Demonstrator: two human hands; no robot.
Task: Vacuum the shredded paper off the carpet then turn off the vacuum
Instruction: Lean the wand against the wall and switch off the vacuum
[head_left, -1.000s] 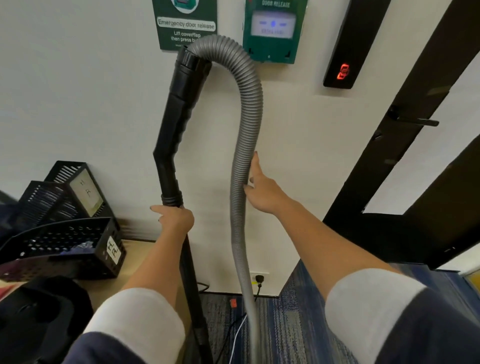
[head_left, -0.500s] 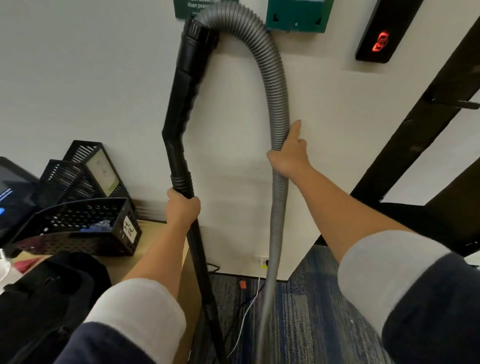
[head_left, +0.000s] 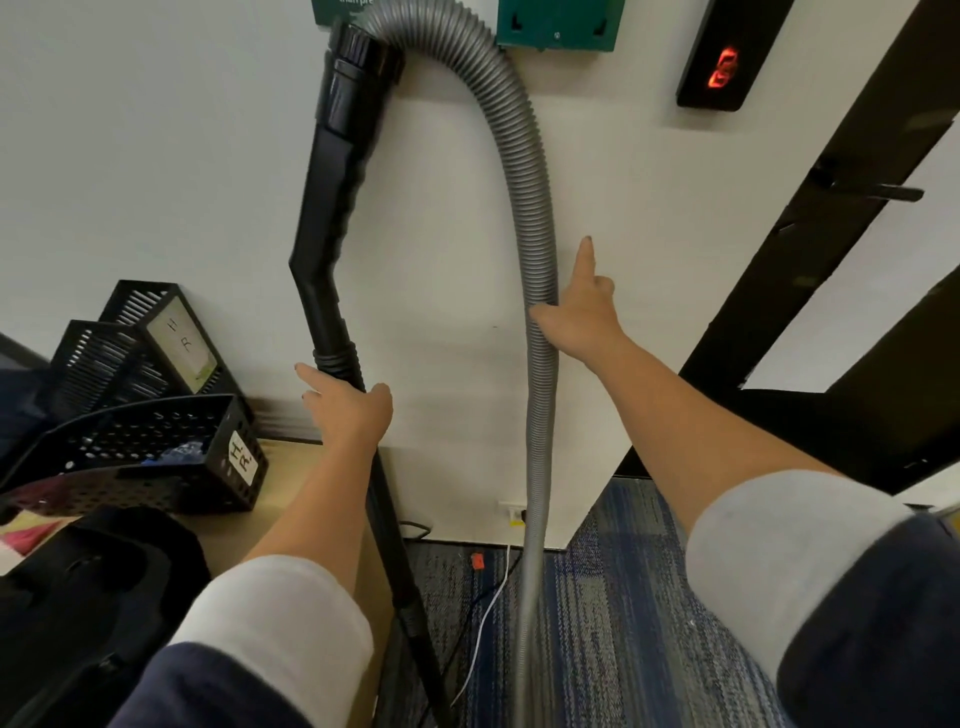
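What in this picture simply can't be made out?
In the head view:
Nozzle of the vacuum wand: cut off by the bottom edge.
Far end of the grey hose: likewise.
The red display on the black wall reader: blurred.
Top of the green wall box: cut off above.
Grip of the left hand: its back hides most fingers.

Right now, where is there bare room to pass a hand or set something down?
Free: the gap between wand and hose; the carpet right of the hose, up to the door frame. Crowded: the desk, with trays and a bag; cables under the gap.
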